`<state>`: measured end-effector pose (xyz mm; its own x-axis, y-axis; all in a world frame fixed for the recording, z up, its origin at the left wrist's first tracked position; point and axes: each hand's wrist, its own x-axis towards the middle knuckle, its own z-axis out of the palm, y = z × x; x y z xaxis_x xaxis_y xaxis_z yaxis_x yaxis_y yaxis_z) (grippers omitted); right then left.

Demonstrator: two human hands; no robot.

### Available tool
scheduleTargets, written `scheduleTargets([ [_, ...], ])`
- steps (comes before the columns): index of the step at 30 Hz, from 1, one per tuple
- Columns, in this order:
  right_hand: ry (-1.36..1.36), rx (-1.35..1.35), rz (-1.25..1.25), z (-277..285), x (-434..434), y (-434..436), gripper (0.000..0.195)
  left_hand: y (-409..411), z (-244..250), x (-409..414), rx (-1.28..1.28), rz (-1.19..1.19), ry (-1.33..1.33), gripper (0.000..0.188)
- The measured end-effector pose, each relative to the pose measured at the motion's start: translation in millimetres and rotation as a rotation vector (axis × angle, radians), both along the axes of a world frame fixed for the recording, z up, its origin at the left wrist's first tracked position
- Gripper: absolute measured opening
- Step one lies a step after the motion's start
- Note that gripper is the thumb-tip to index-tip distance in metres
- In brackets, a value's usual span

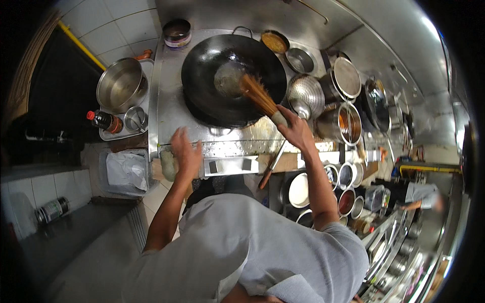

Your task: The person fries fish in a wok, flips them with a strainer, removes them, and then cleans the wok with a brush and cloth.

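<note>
A large dark wok [204, 83] sits on the metal stove top in front of me, with a pale patch, perhaps liquid, at its bottom. My right hand [295, 127] grips the bound end of a bamboo wok brush [259, 94], whose bristles reach into the wok. My left hand [186, 149], slightly blurred, is raised above the stove's front edge, its fingers apart and nothing in it. A perforated metal strainer [308, 91] lies right of the wok. Below my right hand, a utensil with a wooden handle [267, 178] leans across the front edge.
On the left stand a steel pot [120, 85], a red-capped bottle [105, 121] and a metal cup [135, 118] on a tray. Several pots, one a steel pot [354, 125] with brown liquid, crowd the right. A co-worker [422, 197] stands far right.
</note>
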<state>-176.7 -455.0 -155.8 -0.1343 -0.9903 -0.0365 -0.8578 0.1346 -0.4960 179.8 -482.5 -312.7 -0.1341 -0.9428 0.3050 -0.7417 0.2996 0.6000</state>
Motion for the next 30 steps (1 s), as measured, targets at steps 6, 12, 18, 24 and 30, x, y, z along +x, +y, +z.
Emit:
scheduleTargets([
  [6, 0.186, 0.660, 0.250, -25, 50, -201, 0.046, 42, -65, 68, 0.424, 0.472, -0.203, 0.095],
  [12, 0.051, 0.174, 0.211, -90, 76, -236, 0.051, 50, -118, 105, 0.476, 0.516, -0.312, 0.084],
  [18, 0.718, 0.603, 0.418, -36, 26, -190, 0.042, 52, -154, 134, 0.365, 0.454, -0.254, 0.075],
  [24, 0.475, 0.412, 0.332, -80, -11, -274, 0.030, 32, -138, 134, 0.473, 0.353, -0.043, 0.068],
  [30, 0.683, 0.588, 0.441, -12, 27, -231, 0.029, 62, -125, 173, 0.557, 0.585, 0.890, 0.065],
])
